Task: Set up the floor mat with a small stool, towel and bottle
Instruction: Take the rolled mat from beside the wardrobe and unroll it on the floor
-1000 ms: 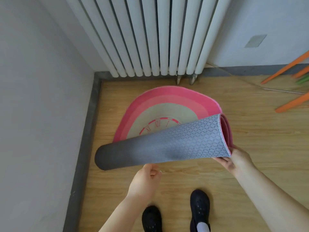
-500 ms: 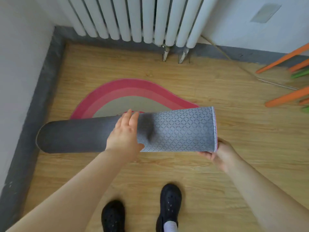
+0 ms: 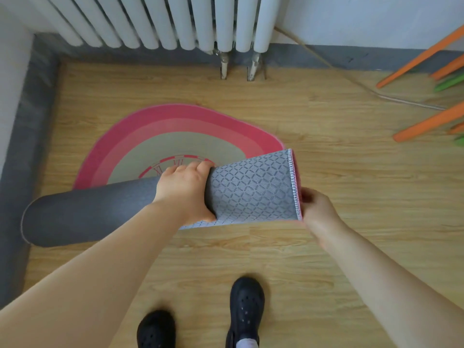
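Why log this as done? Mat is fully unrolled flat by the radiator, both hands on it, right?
Not fully unrolled. The head view shows the mat only partly flat by the radiator; its near half is still curled into a grey-backed roll. Both hands are on it: the left hand grips the roll's middle, the right hand pinches its stitched end.

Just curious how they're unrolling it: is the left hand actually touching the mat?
Touching. In the head view the left hand grips the rolled grey underside of the mat, fingers over the top, thumb below.
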